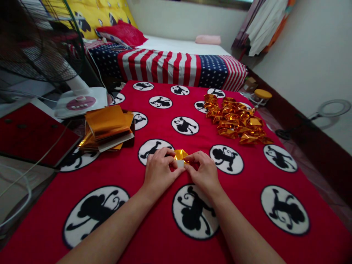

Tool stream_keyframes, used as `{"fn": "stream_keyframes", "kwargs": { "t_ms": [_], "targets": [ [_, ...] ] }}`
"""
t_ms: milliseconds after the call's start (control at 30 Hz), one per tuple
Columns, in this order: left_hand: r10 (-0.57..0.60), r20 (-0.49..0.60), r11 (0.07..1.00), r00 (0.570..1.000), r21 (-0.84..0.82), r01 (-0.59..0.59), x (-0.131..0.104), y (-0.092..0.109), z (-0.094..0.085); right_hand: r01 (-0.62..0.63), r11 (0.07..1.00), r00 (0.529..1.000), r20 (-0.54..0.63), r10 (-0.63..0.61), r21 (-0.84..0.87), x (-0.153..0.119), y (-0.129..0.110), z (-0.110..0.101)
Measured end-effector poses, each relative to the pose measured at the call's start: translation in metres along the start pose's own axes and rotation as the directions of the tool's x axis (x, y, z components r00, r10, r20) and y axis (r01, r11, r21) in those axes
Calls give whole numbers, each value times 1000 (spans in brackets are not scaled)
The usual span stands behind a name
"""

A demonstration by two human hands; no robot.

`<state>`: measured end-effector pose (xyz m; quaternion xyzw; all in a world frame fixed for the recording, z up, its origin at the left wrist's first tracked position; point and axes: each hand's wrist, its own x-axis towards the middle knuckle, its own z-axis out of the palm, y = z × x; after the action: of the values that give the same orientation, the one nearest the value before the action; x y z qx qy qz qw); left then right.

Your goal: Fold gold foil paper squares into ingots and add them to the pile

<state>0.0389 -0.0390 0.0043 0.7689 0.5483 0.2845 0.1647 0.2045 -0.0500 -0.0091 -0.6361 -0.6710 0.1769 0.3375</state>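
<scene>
Between my two hands, at the middle of the red cloth, is a small folded piece of gold foil paper (pixel 180 154) with a pale underside showing at its near edge. My left hand (pixel 162 167) pinches its left side with thumb and fingers. On the right side, my right hand (pixel 202 170) grips it the same way, the two thumbs almost meeting. Off to the left lies a loose stack of flat gold foil sheets (pixel 107 123). A heap of folded gold foil pieces (pixel 233 119) sits at the far right of the cloth.
The red cloth (pixel 192 139) with black monkey figures in white circles covers the table. A fan with a white base (pixel 82 101) and a dark red box (pixel 35 132) stand at the left. Behind is a bed with a striped cover (pixel 165 68); a yellow stool (pixel 263 94) stands right.
</scene>
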Motion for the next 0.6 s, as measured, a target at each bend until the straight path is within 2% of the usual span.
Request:
{"fn": "stream_keyframes", "kwargs": {
  "t_ms": [267,600],
  "targets": [
    [4,-9,1000,1000,1,-4,0,-2,2,-127,981,991,52,121,146,7,4,-1],
    [38,-3,997,999,72,-38,0,-1,1,-112,994,994,-13,112,-1,8,0,2]
  ]
}}
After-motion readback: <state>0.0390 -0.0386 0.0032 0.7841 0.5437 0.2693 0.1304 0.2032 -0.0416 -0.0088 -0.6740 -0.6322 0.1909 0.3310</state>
